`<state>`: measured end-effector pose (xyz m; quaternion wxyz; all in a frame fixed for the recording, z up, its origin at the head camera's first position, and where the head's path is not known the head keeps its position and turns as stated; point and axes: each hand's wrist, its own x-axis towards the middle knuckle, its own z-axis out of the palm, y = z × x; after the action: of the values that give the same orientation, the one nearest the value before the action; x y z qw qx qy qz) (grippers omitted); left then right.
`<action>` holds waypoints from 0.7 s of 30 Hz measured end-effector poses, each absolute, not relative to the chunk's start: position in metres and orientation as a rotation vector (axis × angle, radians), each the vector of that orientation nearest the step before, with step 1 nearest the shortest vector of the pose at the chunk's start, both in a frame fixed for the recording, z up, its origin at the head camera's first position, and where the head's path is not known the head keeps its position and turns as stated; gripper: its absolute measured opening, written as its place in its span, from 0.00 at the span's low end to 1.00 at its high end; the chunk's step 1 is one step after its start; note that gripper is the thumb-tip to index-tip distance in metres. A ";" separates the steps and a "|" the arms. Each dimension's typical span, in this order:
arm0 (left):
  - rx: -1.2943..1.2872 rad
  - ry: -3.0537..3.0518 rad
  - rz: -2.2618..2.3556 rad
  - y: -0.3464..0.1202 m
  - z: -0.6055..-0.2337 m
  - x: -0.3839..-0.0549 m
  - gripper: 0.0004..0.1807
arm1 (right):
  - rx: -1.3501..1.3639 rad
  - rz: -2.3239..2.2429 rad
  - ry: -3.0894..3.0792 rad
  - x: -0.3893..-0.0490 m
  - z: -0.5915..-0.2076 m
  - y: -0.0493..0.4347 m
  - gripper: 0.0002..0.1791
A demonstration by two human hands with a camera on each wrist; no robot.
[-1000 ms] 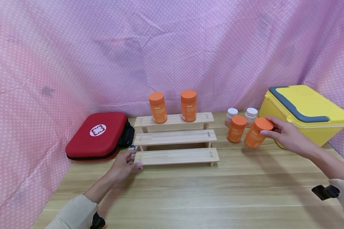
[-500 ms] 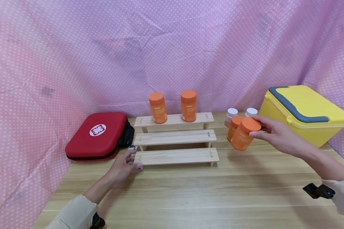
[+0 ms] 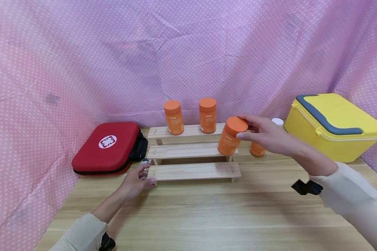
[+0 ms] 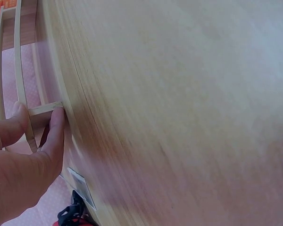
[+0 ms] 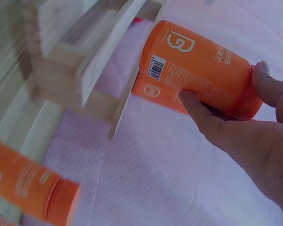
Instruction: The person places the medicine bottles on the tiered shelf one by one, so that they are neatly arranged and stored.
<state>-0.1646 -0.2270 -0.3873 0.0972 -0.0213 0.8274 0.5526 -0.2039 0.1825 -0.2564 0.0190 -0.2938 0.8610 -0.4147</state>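
My right hand [image 3: 264, 135] grips an orange bottle [image 3: 228, 140] near its lid, slightly tilted, in front of the right end of the wooden three-step rack [image 3: 193, 171] in the head view. The right wrist view shows thumb and fingers around that bottle [image 5: 198, 70], its label and barcode facing the camera. At the rack's lower left end, my left hand [image 3: 134, 184] pinches the end of the front step; the left wrist view shows thumb and fingers about the wood [image 4: 46, 108]. Two more orange bottles [image 3: 174, 118] stand apart on the top step.
Right of the rack, another orange bottle [image 3: 257, 149] stands on the wooden table [image 3: 188, 216], partly hidden by my right hand. A white-capped bottle [image 3: 278, 122] is behind it. A yellow box [image 3: 336, 129] sits far right, a red first-aid case [image 3: 108, 148] at left. Pink dotted cloth [image 3: 188, 52] hangs behind.
My right hand has carried the orange bottle leftward, from near the yellow box to the rack's right end. The left hand keeps its place on the rack.
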 end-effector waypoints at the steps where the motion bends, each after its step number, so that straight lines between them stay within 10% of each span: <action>1: -0.063 2.451 1.634 -0.227 -0.387 -0.165 0.37 | -0.920 -1.299 2.652 -0.206 -0.256 0.176 0.26; 21: -0.086 2.469 1.609 -0.226 -0.386 -0.164 0.36 | -1.005 -1.322 2.538 -0.243 -0.265 0.048 0.22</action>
<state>-0.1642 -0.2257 -0.3858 0.0965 -0.0289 0.8334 0.5433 -0.2432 0.0483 -0.2651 0.0543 -0.3309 0.8355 -0.4353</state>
